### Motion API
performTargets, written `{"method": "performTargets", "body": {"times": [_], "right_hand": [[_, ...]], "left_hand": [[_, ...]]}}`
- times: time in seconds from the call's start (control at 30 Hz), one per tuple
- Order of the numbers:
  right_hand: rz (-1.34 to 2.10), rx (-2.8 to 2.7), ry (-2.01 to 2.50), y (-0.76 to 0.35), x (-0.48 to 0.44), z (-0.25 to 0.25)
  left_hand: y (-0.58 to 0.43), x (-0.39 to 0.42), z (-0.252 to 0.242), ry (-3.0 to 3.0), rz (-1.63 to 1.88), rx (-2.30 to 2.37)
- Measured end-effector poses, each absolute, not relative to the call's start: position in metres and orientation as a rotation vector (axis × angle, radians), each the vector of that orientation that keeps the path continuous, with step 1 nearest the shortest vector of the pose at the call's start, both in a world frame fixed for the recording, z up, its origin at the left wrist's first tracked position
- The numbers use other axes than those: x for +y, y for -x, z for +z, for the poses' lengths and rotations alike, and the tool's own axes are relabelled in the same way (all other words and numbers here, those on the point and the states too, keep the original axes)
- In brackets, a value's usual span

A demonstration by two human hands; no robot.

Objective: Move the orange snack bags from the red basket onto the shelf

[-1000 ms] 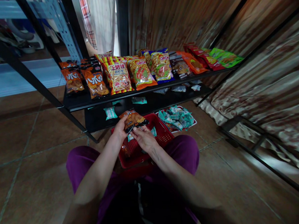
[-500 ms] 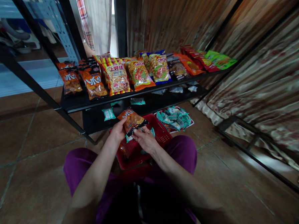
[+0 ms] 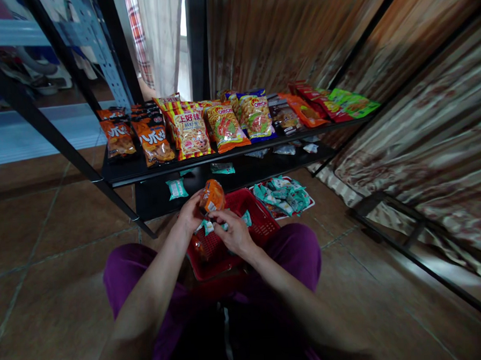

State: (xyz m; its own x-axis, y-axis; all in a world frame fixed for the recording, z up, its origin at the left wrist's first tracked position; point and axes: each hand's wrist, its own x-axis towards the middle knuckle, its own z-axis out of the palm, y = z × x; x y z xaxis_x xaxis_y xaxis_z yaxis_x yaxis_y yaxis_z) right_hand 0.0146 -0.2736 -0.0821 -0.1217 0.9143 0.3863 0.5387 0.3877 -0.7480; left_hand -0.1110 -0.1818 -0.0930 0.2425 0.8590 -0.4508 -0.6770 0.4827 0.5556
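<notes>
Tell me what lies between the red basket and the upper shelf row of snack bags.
In the head view, the black lower shelf lies between the red basket and the snack bags; a few small teal packets rest on it.

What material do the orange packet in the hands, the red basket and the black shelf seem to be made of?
Orange packet: likely glossy plastic film; it is printed and catches the light.
Red basket: seemingly moulded plastic, its walls an even grid of openings.
Black shelf: smooth dark board on thin black bars, probably painted metal; the board's material is unclear.
</notes>
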Motion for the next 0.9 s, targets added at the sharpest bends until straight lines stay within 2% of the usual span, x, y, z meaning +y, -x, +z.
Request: {"method": "performTargets", "body": {"times": [0.33,0.63,0.9], "right_hand": [[0.130,-2.179,1.166,-0.025,-0.273,-0.078],[0.096,-2.298,1.071,-0.039,-0.273,-0.076],[0.227,-2.263,0.997,-0.050,-0.264,-0.082]], "left_hand": [[0.122,-0.177,-0.096,-0.351,1.115,0.728],[0.127,-0.179,-0.076,-0.307,1.206,0.663],[0.130,-0.178,-0.061,-0.322,1.087,0.665]]}}
